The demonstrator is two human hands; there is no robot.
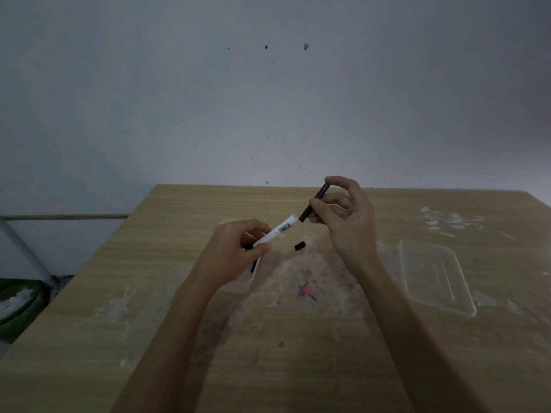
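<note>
My left hand (235, 251) grips a white marker barrel (278, 231) with a barcode label, its open end pointing up and right. My right hand (347, 216) pinches a thin black rod (314, 202) between thumb and fingers, its lower tip almost touching the barrel's open end. A small black cap (300, 245) lies on the wooden table (149, 293) just below the two hands. A dark piece shows under my left hand, partly hidden.
A clear plastic lid or tray (432, 275) lies on the table to the right. A red and black mark (307, 291) sits near the middle. White residue stains the tabletop. A green bin (18, 305) stands on the floor at left; a grey wall lies behind.
</note>
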